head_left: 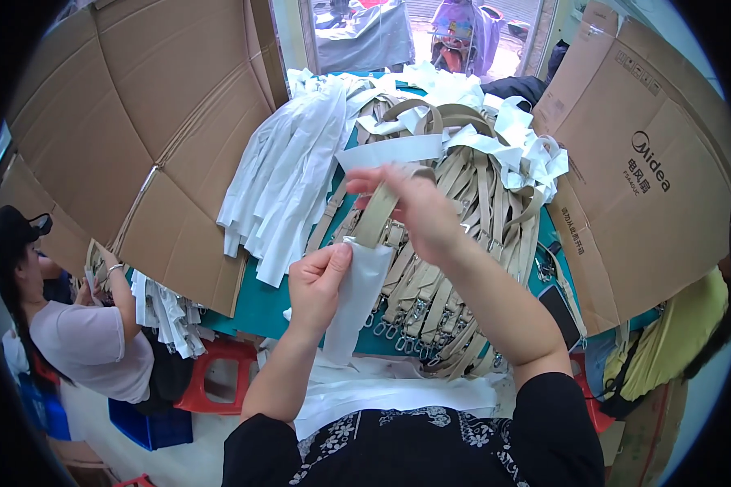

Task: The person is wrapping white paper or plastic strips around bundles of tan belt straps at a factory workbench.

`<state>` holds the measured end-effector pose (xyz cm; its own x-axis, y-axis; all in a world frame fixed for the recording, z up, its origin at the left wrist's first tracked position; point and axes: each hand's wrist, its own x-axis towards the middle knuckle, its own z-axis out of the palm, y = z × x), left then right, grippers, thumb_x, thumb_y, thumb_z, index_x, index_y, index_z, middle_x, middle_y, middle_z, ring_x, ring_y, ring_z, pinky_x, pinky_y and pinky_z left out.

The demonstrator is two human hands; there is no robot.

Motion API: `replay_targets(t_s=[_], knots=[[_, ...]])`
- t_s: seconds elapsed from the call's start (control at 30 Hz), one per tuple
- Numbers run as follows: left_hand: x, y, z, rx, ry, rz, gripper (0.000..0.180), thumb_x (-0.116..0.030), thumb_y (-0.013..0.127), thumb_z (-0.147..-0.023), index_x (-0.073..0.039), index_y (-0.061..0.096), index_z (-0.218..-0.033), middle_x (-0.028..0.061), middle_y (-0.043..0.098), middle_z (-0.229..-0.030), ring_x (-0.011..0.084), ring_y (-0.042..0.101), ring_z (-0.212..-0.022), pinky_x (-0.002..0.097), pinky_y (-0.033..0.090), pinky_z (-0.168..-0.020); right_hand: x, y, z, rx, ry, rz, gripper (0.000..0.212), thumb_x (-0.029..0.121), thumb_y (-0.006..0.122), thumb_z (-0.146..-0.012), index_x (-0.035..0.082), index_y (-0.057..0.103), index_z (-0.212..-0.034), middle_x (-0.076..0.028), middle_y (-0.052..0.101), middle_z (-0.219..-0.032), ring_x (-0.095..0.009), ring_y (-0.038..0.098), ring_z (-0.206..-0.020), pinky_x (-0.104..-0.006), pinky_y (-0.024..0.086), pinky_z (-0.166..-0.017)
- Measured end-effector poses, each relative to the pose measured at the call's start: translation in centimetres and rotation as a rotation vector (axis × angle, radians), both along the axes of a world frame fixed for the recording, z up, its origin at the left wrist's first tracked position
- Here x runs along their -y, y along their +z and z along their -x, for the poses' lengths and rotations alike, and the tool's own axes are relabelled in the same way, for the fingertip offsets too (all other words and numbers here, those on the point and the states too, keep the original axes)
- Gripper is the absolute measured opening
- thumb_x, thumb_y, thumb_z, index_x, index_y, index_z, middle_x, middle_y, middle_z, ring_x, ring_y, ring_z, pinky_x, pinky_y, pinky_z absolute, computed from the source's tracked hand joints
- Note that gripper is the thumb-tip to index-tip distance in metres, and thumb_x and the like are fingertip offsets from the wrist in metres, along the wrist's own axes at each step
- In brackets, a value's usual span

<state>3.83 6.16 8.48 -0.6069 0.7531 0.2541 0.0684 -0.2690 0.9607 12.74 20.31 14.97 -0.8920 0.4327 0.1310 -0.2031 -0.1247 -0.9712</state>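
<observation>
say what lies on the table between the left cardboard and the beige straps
White strips, with some green tabletop showing, in the head view.

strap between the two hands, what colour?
Beige strap; shows best in the head view.

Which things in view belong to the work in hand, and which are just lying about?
Belongs to the work in hand:
white sleeve-like piece, gripped by the left hand
beige strap, at the right hand
heap of white pieces, likely
bundled beige straps, likely

Seemingly just lying about:
dark phone-like device
red stool
blue bin
</observation>
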Motion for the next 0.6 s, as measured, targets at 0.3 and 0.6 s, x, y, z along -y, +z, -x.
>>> replay_targets(t_s=[0.3,0.6], knots=[[-1.0,3.8,0.4,-0.293,0.277,-0.15,0.02,-0.015,0.055,-0.086,0.003,0.06,-0.078,-0.0068,0.05,-0.063,0.0013,0.04,-0.058,0.019,0.031,-0.049,0.9,1.5,0.6,-0.06,0.17,0.098,0.052,0.043,0.035,-0.091,0.002,0.044,-0.123,-0.009,0.053,-0.114,-0.019,0.049,-0.102,-0.0314,0.035,-0.09],[9.2,21.5,9.8,-1.028,0.245,0.555,0.023,-0.021,0.053,-0.087,-0.002,0.06,-0.077,-0.0013,0.053,-0.062,0.003,0.048,-0.054,0.0181,0.035,-0.046,-1.3,10.9,2.5,-0.274,-0.034,0.75,0.032,0.032,0.039,-0.092,0.003,0.053,-0.096,-0.01,0.06,-0.09,-0.021,0.058,-0.087,-0.0367,0.049,-0.08]])
